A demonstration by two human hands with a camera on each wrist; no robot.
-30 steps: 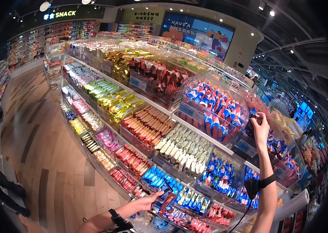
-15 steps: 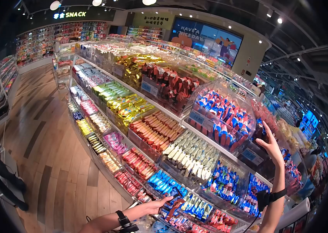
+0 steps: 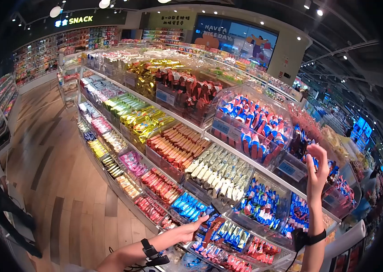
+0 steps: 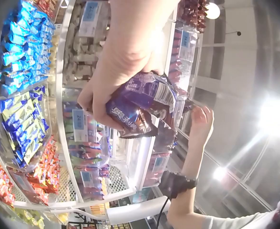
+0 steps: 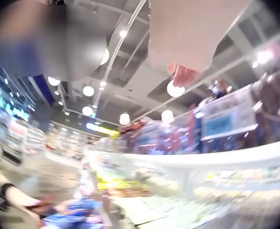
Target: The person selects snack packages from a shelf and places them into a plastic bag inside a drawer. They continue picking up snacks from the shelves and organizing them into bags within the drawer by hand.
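Shelf: tiers of clear bins, reaching from ten o'clock across to four.
Top bin: at three o'clock, heaped with blue-and-red packets.
Cream bin: at five o'clock, holding rows of cream packets.
Right hand: between three and four o'clock, fingers loosely bent, apparently gripping nothing.
Left hand: at six o'clock, fingers curled round the packet.
Packet: purple, in the left hand's hold, mid-dial in the left wrist view.
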